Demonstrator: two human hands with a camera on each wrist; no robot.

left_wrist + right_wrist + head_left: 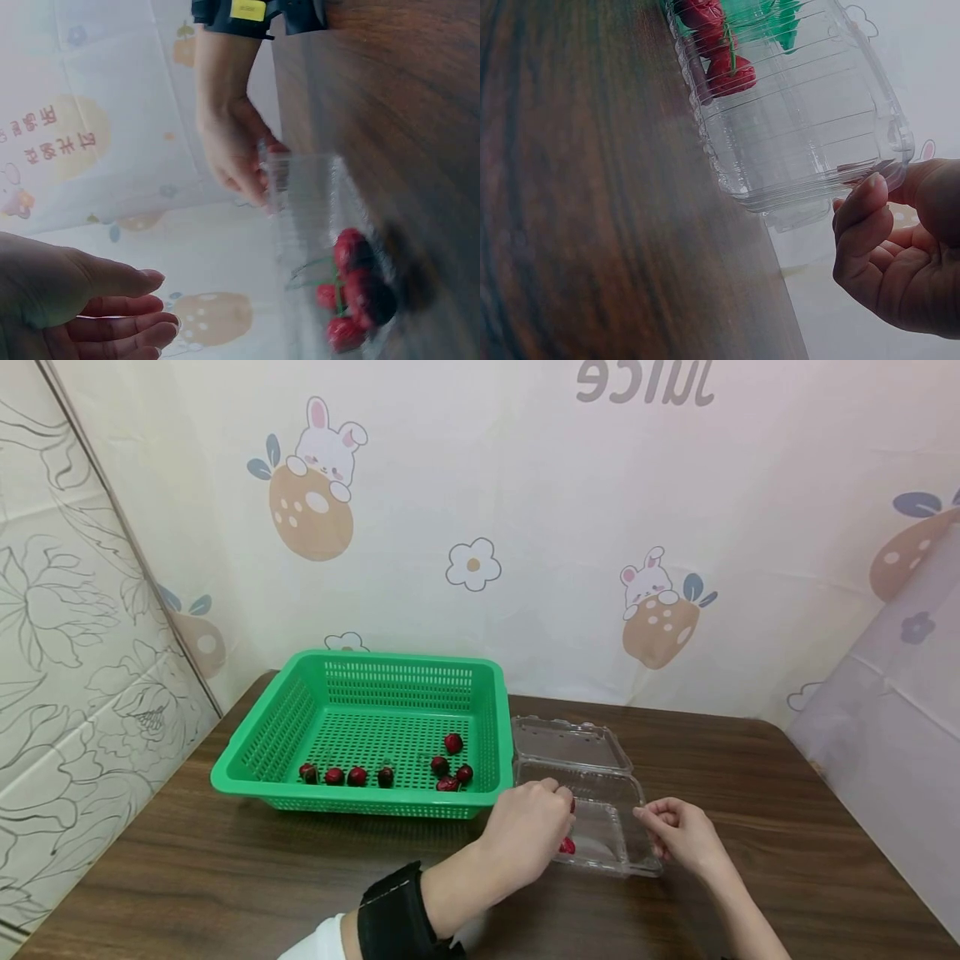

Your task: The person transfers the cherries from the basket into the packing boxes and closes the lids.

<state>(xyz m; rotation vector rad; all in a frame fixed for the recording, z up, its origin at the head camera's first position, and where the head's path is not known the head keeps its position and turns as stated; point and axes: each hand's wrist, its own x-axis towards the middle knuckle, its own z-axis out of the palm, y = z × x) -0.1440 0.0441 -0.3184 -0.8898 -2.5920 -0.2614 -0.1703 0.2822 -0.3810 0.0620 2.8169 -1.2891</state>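
Observation:
A clear plastic clamshell box [600, 865] lies on the table with its lid [573, 745] folded back. Over the left part of the box reaches my left hand [528, 828]; in the left wrist view its fingers are loosely bent, thumb apart, with nothing between them. Several red cherries [364, 296] with green stems sit together inside the box, partly hidden by that hand in the head view. My right hand [686, 835] pinches the box's right rim between thumb and curled finger, seen closely in the right wrist view.
Directly left of the box stands a green perforated basket [497, 735], with several dark red cherries [357, 776] along its front and right. The brown wooden table [750, 777] extends past the box on the right. Behind it hangs a printed curtain [480, 468].

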